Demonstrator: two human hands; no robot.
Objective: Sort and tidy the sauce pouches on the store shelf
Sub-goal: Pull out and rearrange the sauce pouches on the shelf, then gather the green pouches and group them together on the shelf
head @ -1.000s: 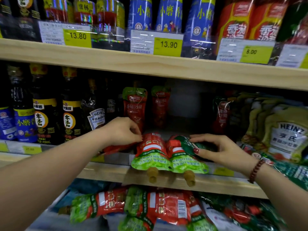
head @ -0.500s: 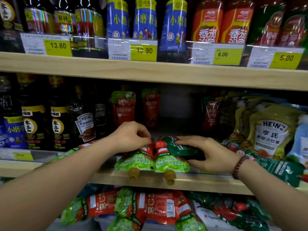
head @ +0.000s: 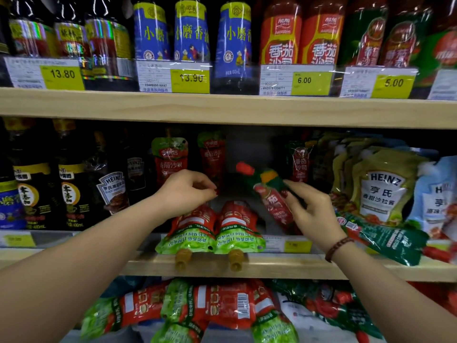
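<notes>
Above the shelf edge (head: pixel 272 267), right hand (head: pixel 314 214) grips green pouch (head: pixel 269 191).

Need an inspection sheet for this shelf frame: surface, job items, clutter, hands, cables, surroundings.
Surface: middle wooden shelf, price tags along its front edge.
Job's things: two red-green sauce pouches lie flat side by side, spouts overhanging the edge; dark green ketchup pouch lifted, tilted, red cap up-left.
Clutter: another green pouch lying askew at right; jumbled pouches on the shelf below.
Hands: left hand loosely closed above the left flat pouch, grip unclear; right hand holds the ketchup pouch.
Cables: nothing seen.
Surroundings: dark sauce bottles left, Heinz salad dressing pouches right.
</notes>
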